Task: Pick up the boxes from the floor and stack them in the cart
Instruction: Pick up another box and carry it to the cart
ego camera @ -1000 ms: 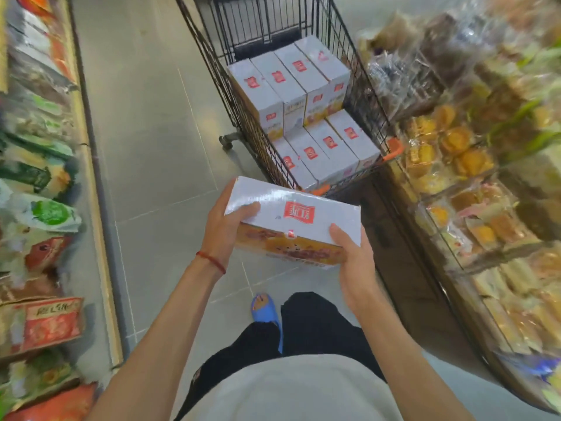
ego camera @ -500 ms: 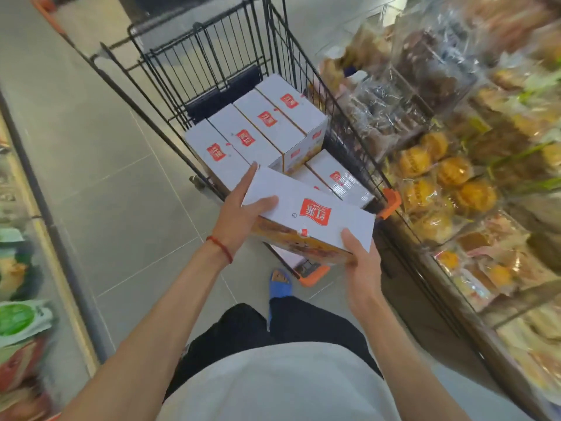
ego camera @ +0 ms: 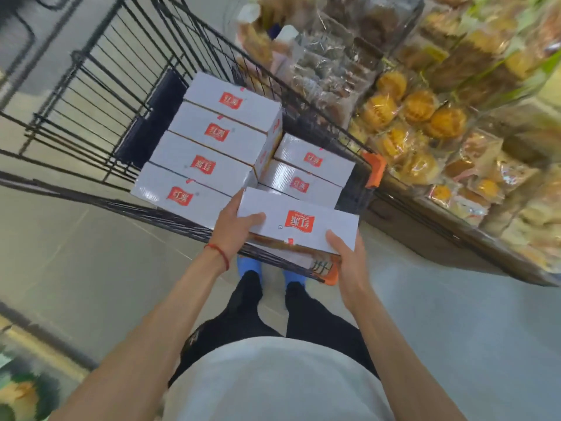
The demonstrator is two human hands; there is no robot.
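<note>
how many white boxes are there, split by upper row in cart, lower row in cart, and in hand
upper row boxes in the cart: 4
lower row boxes, in plain view: 2
held box, gripped by left hand and right hand: 1
total: 7

One cart (ego camera: pixel 145 129). Inside the cart, four upper boxes (ego camera: pixel 217 132) and two lower boxes (ego camera: pixel 312 159) show; one carried box (ego camera: pixel 299 223) hangs over its near rim.

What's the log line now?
phase: carrying | left hand: grips held box | right hand: grips held box | cart: stacked boxes inside
</note>
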